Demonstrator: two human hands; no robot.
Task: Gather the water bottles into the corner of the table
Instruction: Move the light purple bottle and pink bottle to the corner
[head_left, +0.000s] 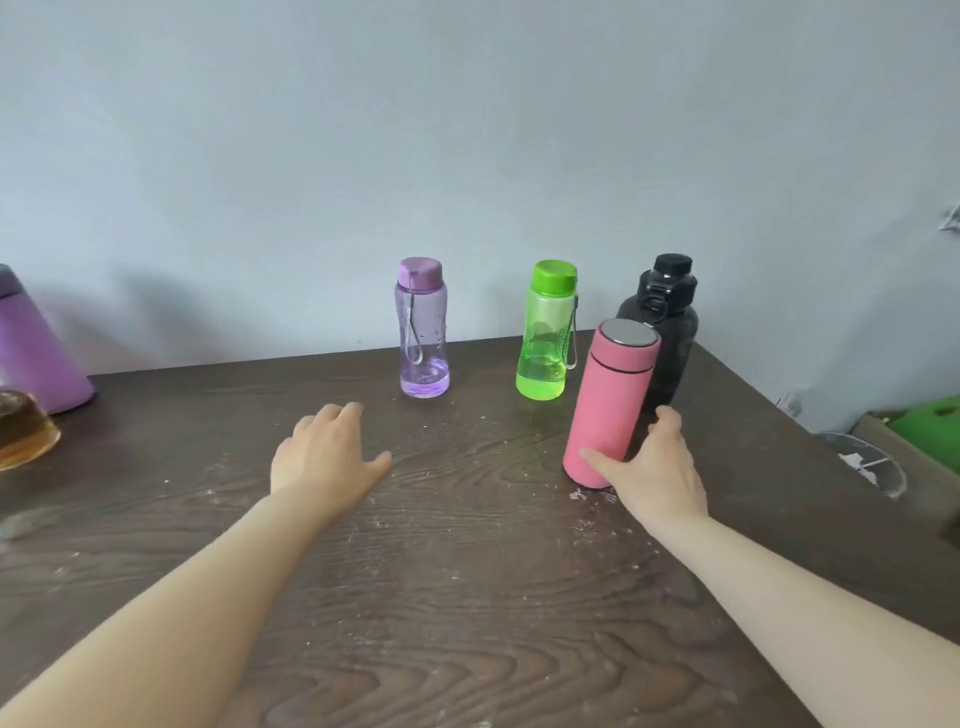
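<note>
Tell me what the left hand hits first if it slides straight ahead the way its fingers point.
Probably the purple bottle: the left hand points up and slightly right toward its base, though it might pass just left.

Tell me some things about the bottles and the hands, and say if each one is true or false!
1. The right hand is touching the pink bottle. True.
2. The purple bottle is lying on its side. False: it stands upright on the table.
3. The left hand is holding the green bottle. False: it holds nothing, and the green bottle stands apart from it.
4. The black bottle is behind the pink bottle, nearest the table's far right corner. True.
5. The green bottle has a green cap. True.
6. The pink bottle has a purple lid. False: its top is silvery grey.
</note>
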